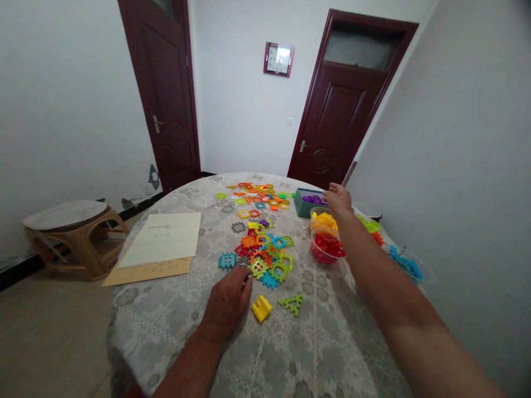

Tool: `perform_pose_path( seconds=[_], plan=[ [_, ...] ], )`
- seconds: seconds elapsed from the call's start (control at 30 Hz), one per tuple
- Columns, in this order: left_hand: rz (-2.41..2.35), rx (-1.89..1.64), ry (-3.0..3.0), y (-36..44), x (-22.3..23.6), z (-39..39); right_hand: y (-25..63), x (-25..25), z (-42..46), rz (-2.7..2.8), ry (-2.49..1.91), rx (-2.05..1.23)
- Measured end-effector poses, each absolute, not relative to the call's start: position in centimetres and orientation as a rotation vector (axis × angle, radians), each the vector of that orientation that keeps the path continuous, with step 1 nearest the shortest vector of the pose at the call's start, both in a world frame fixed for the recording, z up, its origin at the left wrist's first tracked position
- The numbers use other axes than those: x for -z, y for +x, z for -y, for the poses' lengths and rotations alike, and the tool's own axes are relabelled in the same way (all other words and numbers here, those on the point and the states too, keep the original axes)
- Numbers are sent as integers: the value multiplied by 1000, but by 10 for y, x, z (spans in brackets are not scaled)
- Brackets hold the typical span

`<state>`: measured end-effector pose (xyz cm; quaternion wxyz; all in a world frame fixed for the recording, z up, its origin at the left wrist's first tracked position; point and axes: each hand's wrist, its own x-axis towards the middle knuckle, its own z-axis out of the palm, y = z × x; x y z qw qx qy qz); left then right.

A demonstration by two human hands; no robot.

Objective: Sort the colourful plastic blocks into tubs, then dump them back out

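My left hand (227, 303) rests on the cloth at the near edge of a pile of plastic building pieces (249, 242). Its fingers are curled together beside a lime-green square window piece (259, 267); what they hold, if anything, is hidden. Close to that hand lie a yellow piece (261, 309) and a green triangular piece (292, 303). My right hand (338, 198) reaches far out to a grey-green box (305, 209) of purple pieces (313, 199). Its fingers are apart at the box's right side, with nothing visible in them.
Below my right forearm stand clear tubs of yellow pieces (324, 221) and red pieces (328, 244). Blue pieces (405, 263) sit in a tub at the right. More mixed pieces (259, 194) are spread farther back. Paper sheets (164, 239) lie left; a stool (78, 237) stands beyond the table.
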<state>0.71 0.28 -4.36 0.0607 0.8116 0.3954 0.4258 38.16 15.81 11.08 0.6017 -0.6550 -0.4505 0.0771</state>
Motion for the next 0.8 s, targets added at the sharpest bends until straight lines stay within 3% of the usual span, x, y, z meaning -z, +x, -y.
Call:
perform_pose_path(
  seconds=[0.13,0.23,0.4,0.8],
  plan=[
    [-1233,-1258,2489,7,46,-3,349,-76,-124,1144,-1486,-351],
    [-1257,-1222,2482,8,48,-3,316,-47,-82,1591,-1562,-549],
    [-1271,-1225,2478,9,48,-3,283,-7,-30,2171,-1830,-342],
    [-1244,-1235,2481,9,47,-3,295,36,-34,1916,-1825,-325]
  ],
)
